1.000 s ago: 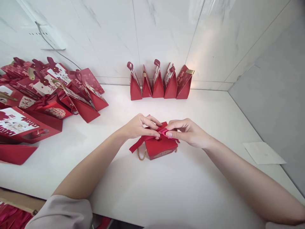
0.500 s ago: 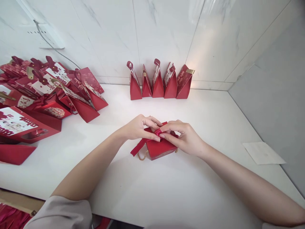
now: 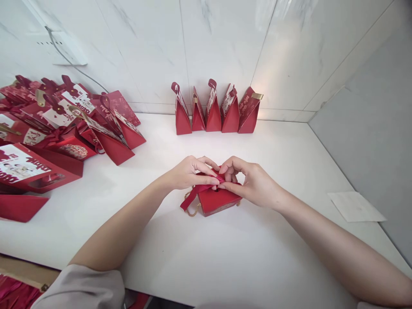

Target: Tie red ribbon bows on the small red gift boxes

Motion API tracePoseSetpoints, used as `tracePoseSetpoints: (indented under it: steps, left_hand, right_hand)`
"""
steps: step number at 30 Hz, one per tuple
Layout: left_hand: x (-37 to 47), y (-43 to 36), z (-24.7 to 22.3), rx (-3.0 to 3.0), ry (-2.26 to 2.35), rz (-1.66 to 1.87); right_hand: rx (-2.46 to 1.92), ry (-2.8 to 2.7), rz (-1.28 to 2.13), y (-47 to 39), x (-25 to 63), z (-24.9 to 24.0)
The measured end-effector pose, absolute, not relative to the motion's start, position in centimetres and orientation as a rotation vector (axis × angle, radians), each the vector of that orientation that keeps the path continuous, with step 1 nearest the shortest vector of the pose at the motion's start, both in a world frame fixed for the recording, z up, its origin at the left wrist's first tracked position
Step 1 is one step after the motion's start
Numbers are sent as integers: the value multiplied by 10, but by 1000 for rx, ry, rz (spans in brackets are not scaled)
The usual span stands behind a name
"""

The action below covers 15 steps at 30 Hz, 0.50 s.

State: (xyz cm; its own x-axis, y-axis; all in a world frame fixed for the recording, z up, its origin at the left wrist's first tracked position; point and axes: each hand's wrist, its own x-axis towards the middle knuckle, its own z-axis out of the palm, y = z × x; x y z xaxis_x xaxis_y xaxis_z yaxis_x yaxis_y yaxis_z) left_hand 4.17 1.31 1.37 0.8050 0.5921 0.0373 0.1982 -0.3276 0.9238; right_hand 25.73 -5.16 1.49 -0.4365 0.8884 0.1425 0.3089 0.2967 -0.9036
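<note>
A small red box (image 3: 220,201) lies on the white table in front of me, with a gold cord showing at its left and right sides. Across its top runs a red ribbon (image 3: 190,198), one tail hanging off to the left. My left hand (image 3: 189,172) pinches the ribbon over the top of the box between thumb and fingers. From the right, my right hand (image 3: 249,180) holds the same ribbon close to the left fingertips, its index finger arched. The fingers partly cover the ribbon's middle.
Several red triangular boxes (image 3: 213,116) stand in a row by the tiled wall. Many red gift boxes (image 3: 71,148) crowd the left side. A white sheet (image 3: 355,207) lies at the right edge. At bottom left is a carton (image 3: 24,271) with red material inside.
The ribbon's left tail has shifted slightly right and up. My right index finger has lifted and arched away from the ribbon, and the box has moved a little to the right.
</note>
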Motion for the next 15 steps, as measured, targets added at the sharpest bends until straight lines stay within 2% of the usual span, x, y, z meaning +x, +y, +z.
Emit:
tracePoseSetpoints:
  steps: [7,15]
  left_hand:
    - [42,15,7,1989,604,598]
    - [46,5,19,2035,639,565]
  right_hand:
    - [-1141,-1921,1109,-52,259,20]
    - [-1217,-1739,1155,-55,253,17]
